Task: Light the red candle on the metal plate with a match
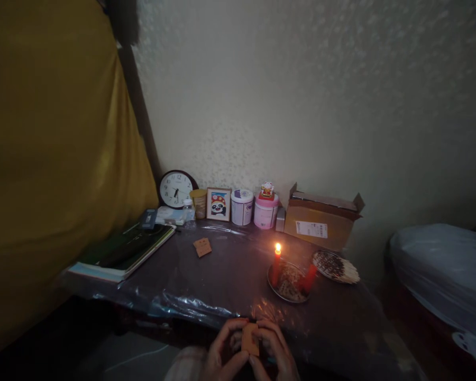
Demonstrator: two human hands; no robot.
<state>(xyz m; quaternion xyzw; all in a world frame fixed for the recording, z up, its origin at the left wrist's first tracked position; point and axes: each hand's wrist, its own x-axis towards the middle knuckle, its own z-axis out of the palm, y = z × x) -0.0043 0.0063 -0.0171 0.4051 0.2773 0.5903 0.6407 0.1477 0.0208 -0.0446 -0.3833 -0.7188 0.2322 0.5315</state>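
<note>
Both my hands are at the bottom centre, in front of the table's near edge, and together hold a small orange-brown matchbox [250,338]. My left hand [222,353] curls round its left side with fingers closed. My right hand [274,349] pinches its right side. Just beyond them a round metal plate [289,296] sits on the dark plastic-covered table [222,275]. In the plate a red candle [276,264] stands lit, and a second red candle [309,278] leans unlit.
A second matchbox [202,247] lies mid-table. A woven fan [335,266] is right of the plate. Along the wall stand a clock [176,188], framed picture [218,204], two tubs [242,207] and a cardboard box [321,222]. Books [122,254] lie left. A yellow curtain [51,159] hangs left.
</note>
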